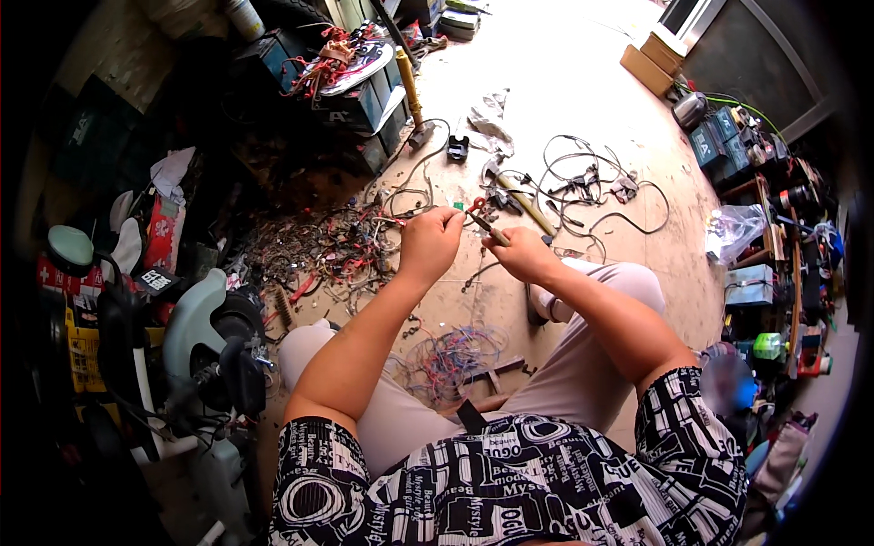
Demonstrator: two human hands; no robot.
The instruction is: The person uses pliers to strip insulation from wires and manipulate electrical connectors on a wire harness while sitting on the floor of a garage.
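Over the floor in front of me, my left hand [431, 242] is closed in a pinch. A small green piece [459, 207] shows at its fingertips; what the fingers grip is mostly hidden. My right hand [523, 256] is wrapped round a slim dark-tipped tool [481, 223], whose exact kind I cannot make out. The tool's tip points up and left toward a small red piece [475, 206] between the hands; I cannot tell whether they touch. Below and beyond the hands lie a pile of small scraps and wires [332, 232] and a loose black cable [637, 227].
A hammer [410, 86] with a yellow handle stands by stacked batteries [350, 109] at the far left. A tangle of thin coloured wires [455, 359] lies between my legs. A grey-green scooter part [194, 318] stands at left. Batteries [719, 141] and a cluttered shelf line the right.
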